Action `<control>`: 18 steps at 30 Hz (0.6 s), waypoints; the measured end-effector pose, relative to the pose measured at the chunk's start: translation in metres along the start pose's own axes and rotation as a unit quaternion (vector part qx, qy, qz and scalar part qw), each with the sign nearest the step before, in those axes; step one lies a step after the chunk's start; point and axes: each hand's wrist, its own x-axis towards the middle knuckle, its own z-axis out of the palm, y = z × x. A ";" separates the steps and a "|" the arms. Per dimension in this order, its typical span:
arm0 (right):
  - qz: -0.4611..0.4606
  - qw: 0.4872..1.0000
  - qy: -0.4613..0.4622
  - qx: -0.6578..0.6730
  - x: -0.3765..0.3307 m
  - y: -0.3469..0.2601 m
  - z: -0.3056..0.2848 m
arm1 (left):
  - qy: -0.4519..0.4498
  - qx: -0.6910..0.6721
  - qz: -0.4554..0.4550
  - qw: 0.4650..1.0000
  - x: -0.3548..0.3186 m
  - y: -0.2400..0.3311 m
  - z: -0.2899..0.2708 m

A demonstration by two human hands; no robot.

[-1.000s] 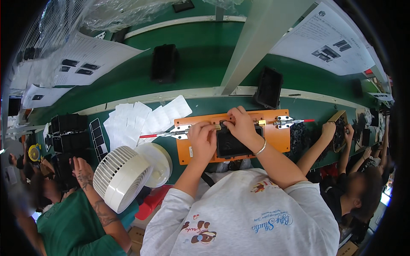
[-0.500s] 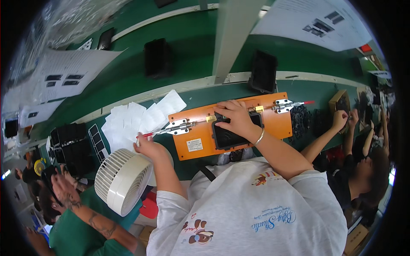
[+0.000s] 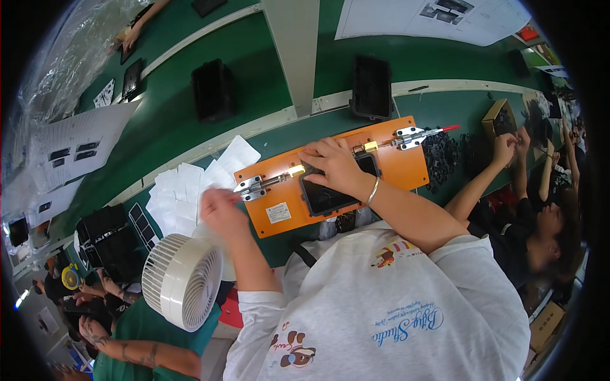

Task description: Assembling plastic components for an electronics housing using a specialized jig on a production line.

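An orange fixture plate [image 3: 406, 171] lies on the bench before me, with a black open plastic box [image 3: 324, 202] set on its near side. My right hand [image 3: 335, 166] reaches over the box, thumb at its far wall and fingers beyond it, closed on that wall. Metal toggle clamps are mounted at both ends: the left clamp [image 3: 254, 187] and the right clamp [image 3: 408, 137], which has a red handle. Brass-coloured blocks [image 3: 296, 170] stand along the box's far edge. My left hand [image 3: 222, 213] is blurred at the left clamp's outer end; that clamp's handle is hidden.
White sheets [image 3: 171, 197] spread left of the plate. A white fan [image 3: 183, 279] stands near my left forearm. Two black boxes [image 3: 213, 90] [image 3: 372, 87] sit farther back. Small black parts [image 3: 441, 155] lie right of the plate. People work on both sides.
The view has shifted, so the bench things sit differently in the picture. My left hand has moved from the clamp's red handle tip toward the clamp body. My right hand stays on the box.
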 end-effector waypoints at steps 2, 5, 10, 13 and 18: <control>-0.005 1.000 -0.002 0.001 0.000 0.000 0.001 | -0.081 0.084 0.030 0.993 -0.017 0.000 0.022; -0.004 1.000 0.002 -0.002 0.001 0.000 0.000 | -0.087 0.146 0.070 0.983 -0.013 -0.004 0.029; -0.004 1.000 -0.007 -0.003 0.000 0.000 -0.001 | -0.093 0.157 0.075 0.980 -0.014 -0.008 0.031; -0.004 1.000 -0.004 0.001 0.001 -0.001 -0.001 | -0.107 0.167 0.085 0.977 -0.016 -0.006 0.035; -0.003 1.000 -0.003 -0.007 0.001 -0.001 -0.001 | -0.121 0.202 0.111 0.966 -0.019 -0.005 0.038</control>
